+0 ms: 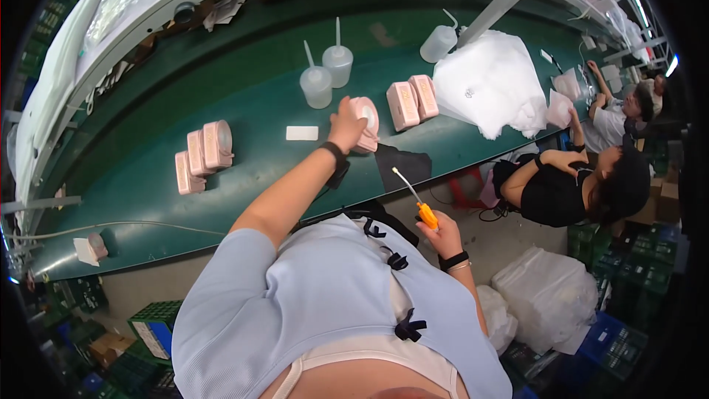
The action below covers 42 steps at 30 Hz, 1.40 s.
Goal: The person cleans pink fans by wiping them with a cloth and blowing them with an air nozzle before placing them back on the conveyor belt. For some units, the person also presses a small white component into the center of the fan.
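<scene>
Left hand (346,127) fingers clamped on pink case (365,123) standing at green worktop (251,96) edge; right hand (440,235) gripping orange-handled brush (415,199). Risk: loosened grip, case toppling off edge.

A factory assembly line. A long green surface (244,96) carries rows of pink cases (203,154) and squeeze bottles (316,85). Other workers (583,185) sit along it at the frame's right, crates (628,270) beside them.

Single head-worn fisheye view, looking steeply down.
Faces forward over the wearer's torso onto a green workbench (221,199) at arm's reach; edges bend toward the rim, co-workers at right.
</scene>
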### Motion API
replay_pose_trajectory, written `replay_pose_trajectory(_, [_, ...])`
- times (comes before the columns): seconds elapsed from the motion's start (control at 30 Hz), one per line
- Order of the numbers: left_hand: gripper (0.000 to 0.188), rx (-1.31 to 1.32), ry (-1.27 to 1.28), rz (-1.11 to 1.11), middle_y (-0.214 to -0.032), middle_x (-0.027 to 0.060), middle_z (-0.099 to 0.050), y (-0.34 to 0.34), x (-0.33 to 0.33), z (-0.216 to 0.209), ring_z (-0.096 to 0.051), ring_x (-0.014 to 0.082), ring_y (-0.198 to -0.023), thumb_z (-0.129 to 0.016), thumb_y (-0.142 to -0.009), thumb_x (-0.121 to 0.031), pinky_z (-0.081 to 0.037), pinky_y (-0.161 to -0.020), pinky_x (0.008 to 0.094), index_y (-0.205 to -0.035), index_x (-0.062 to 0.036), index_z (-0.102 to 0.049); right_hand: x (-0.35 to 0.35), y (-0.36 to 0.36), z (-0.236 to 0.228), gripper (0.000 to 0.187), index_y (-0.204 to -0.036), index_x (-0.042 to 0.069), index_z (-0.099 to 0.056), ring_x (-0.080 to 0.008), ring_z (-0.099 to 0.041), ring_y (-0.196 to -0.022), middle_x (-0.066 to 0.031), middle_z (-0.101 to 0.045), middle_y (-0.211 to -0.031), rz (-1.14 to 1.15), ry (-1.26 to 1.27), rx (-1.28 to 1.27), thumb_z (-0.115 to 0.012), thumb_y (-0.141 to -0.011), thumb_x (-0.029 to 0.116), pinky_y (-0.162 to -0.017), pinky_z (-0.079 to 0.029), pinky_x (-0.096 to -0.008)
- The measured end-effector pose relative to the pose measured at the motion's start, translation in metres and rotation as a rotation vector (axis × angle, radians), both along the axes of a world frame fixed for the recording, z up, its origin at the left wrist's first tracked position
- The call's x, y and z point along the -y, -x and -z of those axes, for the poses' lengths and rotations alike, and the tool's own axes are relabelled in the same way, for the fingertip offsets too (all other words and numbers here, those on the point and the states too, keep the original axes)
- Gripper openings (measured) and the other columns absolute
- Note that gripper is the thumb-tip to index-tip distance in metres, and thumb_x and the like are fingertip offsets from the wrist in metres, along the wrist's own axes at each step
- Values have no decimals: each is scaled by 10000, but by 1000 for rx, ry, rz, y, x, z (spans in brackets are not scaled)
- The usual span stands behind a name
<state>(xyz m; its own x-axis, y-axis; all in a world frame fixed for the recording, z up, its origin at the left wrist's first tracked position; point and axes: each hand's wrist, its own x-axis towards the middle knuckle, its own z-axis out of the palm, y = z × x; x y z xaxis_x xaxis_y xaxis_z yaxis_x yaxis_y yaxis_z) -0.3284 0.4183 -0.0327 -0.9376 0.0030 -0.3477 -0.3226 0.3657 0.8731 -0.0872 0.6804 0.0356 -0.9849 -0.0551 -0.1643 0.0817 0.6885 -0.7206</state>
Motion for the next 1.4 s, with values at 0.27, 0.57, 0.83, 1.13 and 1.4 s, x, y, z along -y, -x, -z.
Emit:
replay_pose_trajectory(0.27, [811,-153,160,-145,-1327,250,-388,8,-73,7,-452,442,-1203,-725,-829,-262,-409,-1030,479,-1484,-74,-285,-10,22,8,316,-1036,7,-668,-341,-663,-844,-163,-683,-929,9,111,-25,-765,-823,220,-748,-521,-351])
replay_pose_trajectory(0.57, [700,-528,556,-268,-1324,220,-414,-55,127,-22,-417,411,-1220,-765,-785,-214,-326,-1063,492,-1361,-9,-423,12,56,13,342,-1052,-5,-659,-317,-670,-831,-153,-691,-936,-145,210,91,-788,-798,185,-751,-519,-327])
replay_pose_trajectory(0.83, [728,-284,1351,-392,-1514,215,-309,-73,282,-10,-290,407,-1398,-754,-787,-276,-220,-1127,592,-1362,50,-445,71,77,-6,406,-1102,10,-640,-331,-666,-836,-162,-680,-957,-316,156,65,-796,-792,220,-747,-519,-343])
replay_pose_trajectory(1.13, [645,-235,411,-110,-1352,165,-562,-103,278,-26,-558,283,-1234,-720,-823,-138,-461,-1013,404,-1393,29,-467,138,120,-42,492,-1032,25,-611,-382,-646,-832,-159,-662,-924,-549,-134,5,-725,-822,455,-684,-514,-428])
replay_pose_trajectory(1.4, [601,109,-838,-482,-1262,117,-639,-182,309,-79,-635,213,-1119,-722,-815,-70,-496,-958,324,-1367,34,-510,191,147,-72,460,-908,52,-558,-345,-635,-741,-129,-622,-816,-863,-405,-118,-653,-856,499,-616,-501,-441])
